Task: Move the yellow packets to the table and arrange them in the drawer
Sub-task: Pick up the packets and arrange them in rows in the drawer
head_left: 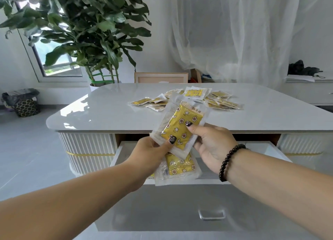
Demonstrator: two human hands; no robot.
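Both hands, left hand (153, 150) and right hand (210, 146), pinch one glossy yellow packet (180, 129) above the open drawer (266, 149), where some flat crinkly packets (180, 165) already lie; a pile (201, 99) beyond the drawer still waits on the smooth table (108, 111) (seemingly most of them).

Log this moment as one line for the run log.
left hand: holds yellow packets | right hand: pinches same packets | position: over open drawer | pile of packets: on table
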